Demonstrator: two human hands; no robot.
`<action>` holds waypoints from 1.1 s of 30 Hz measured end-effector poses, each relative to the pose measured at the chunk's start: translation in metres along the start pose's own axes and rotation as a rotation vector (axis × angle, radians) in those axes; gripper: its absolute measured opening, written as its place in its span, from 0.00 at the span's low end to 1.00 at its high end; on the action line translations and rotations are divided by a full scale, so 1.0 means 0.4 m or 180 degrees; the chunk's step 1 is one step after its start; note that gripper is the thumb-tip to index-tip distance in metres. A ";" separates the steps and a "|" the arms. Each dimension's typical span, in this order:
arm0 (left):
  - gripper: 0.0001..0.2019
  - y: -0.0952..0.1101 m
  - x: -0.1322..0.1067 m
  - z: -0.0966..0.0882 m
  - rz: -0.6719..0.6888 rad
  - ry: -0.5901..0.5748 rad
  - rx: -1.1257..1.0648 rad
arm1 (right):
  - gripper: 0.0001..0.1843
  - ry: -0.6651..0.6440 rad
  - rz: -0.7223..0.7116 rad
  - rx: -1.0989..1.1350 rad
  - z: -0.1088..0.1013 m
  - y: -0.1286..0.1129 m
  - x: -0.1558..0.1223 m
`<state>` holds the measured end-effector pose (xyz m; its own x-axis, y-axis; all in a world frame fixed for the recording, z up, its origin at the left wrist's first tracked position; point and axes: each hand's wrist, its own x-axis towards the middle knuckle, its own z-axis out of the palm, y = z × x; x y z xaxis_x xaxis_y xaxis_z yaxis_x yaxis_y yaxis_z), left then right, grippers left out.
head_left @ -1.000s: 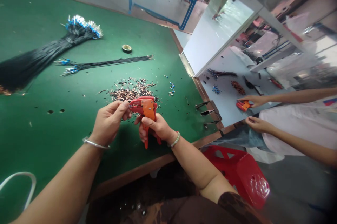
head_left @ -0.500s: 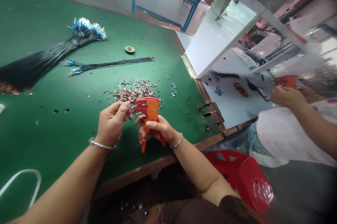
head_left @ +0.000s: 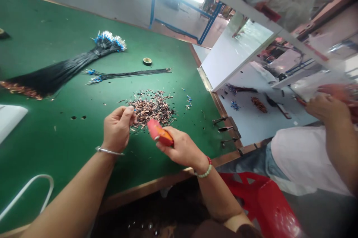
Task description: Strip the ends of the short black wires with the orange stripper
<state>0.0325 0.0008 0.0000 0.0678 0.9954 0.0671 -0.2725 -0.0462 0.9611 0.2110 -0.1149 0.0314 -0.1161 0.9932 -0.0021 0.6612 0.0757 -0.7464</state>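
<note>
My left hand (head_left: 119, 124) is closed in a pinch beside the pile of copper and black wire scraps (head_left: 152, 107). A speck of blue shows at its fingertips, and the rest of the small blue-tipped piece is hidden. Wrapped around orange and red wire strippers (head_left: 160, 133), my right hand (head_left: 183, 146) is just in front of the pile. The strippers' head points up and left, apart from the left hand; their handles are hidden by the palm. Behind the pile lie two thin bunches of black wires (head_left: 134, 74) with blue terminals.
A thick bundle of black wires (head_left: 67, 64) lies at the left, near a tape roll (head_left: 147, 61). Loose blue terminals (head_left: 188, 100) sit right of the scraps. Tools (head_left: 225, 129) are fixed at the table's right edge. A co-worker's hand (head_left: 327, 107) is beyond, above a red chair (head_left: 268, 200).
My right hand has drawn the wire strippers away from my left fingertips and turned them, so the head now tips over to the left. The left hand stays pinched. The view has shifted slightly.
</note>
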 end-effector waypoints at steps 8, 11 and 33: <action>0.17 0.012 -0.029 0.011 0.0134 -0.0453 0.0695 | 0.33 0.0121 -0.0515 -0.1395 0.040 0.000 -0.017; 0.17 0.016 -0.039 0.020 0.0118 -0.0701 0.0901 | 0.30 0.0670 -0.0345 -0.0503 0.021 -0.007 0.028; 0.15 -0.047 -0.006 0.017 -0.0345 -0.0161 0.0088 | 0.22 0.1162 -0.0210 0.0078 -0.005 0.103 0.139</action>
<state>0.0441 -0.0015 -0.0164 0.1439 0.9893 -0.0248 -0.2343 0.0584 0.9704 0.2333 -0.0564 0.0019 0.1170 0.9526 0.2808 0.6427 0.1429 -0.7527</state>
